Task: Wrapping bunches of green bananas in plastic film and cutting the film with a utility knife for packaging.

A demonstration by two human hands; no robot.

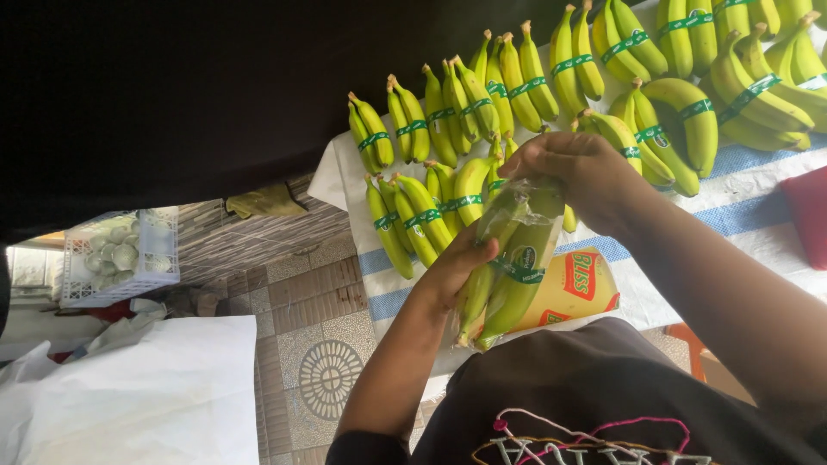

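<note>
1. Left hand (457, 263) cupped under clear plastic bag (517, 224), palm and fingers wrapped on its lower side, holding it up.
2. Right hand (573, 168) at 1 o'clock of left, fingers pinched narrow on bag mouth, gripping the film.
3. Bagged banana bunch (504, 284) at frame centre, above the table edge, tips pointing to 7 o'clock; green band round the middle.
4. Risk: thin film could tear at the pinch if pulled hard vs. bunch weight.
5. Risk: bunch could slide out toward 7 o'clock & drop to tiled floor (319, 327) if left grip loosens; bag end there hard to make out.
6. Risk: stalk end could snag the film.
7. Yellow packet (573, 288) lies just under the bunch at 4 o'clock; contents hidden.
8. White crate (121, 254) well apart at 9 o'clock, holds pale round fruit or veg.
9. Banded banana bunches (534, 77) in rows on white-blue cloth (749, 198), 12 to 2 o'clock.
</note>
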